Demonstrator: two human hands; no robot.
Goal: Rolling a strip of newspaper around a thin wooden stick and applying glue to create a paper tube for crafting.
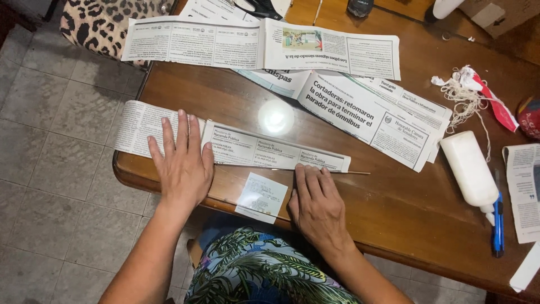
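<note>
1. Head view: your left hand [181, 163] lies flat and fully spread, palm down, fingers straight and slightly apart. It presses on the left part of a long newspaper strip [236, 147] and grips nothing.
2. Your right hand [318, 204] is also laid open, palm down, fingers extended and close together. Its fingertips rest on the lower edge of the same strip, toward the strip's right end, while the heel of the hand sits on the wooden table [394, 208]. It clasps nothing either.
3. The strip runs along the near edge of the table, from the left corner, where its end hangs just over the rim, to about the middle of the table.
4. A thin stick [351, 172] pokes out from under the strip's lower right end, just beside your right fingertips.
5. A small square slip of paper [261, 197] lies between your two hands at the table edge, apart from the left hand and just beside the right.
6. Further right, well clear of both hands, lie a white glue bottle [468, 169] and a blue cutter [498, 219]. More folded newspaper sheets [360, 107] cover the far side of the table.
</note>
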